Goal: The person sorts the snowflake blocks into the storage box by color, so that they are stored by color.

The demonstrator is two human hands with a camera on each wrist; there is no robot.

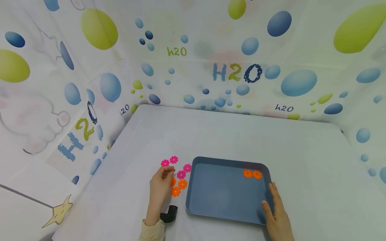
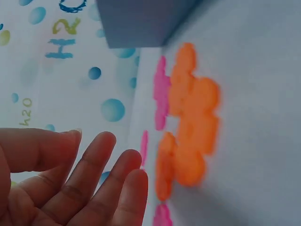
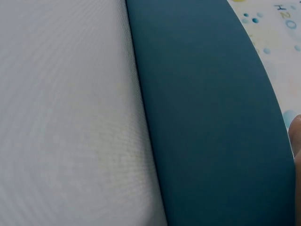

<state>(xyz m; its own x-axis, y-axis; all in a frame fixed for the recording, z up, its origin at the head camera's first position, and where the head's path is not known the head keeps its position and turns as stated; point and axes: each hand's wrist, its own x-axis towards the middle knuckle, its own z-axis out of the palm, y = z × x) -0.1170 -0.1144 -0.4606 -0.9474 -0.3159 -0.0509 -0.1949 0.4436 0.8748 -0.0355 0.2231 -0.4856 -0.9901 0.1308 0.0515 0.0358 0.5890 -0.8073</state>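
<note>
Above the loose flower-shaped discs on the table, my left hand (image 1: 161, 185) hovers with relaxed, slightly bent fingers. Its thumb is close to the index finger, and nothing shows between them in the left wrist view. Around it lie several pink discs (image 1: 181, 174) and 3 orange discs (image 1: 182, 184); the hand partly covers one orange disc. The blue-grey tray (image 1: 223, 190) stands to their right, holding two orange discs (image 1: 252, 174) side by side near its far right corner. At the tray's right rim rests my right hand (image 1: 278, 212), thumb over the inner side, fingers extended.
A black bent object (image 1: 170, 214) is beside the left wrist. The white table (image 1: 211, 134) extends behind the tray, up to a patterned cloth backdrop (image 1: 199, 67). More of the patterned cloth hangs at the left and right.
</note>
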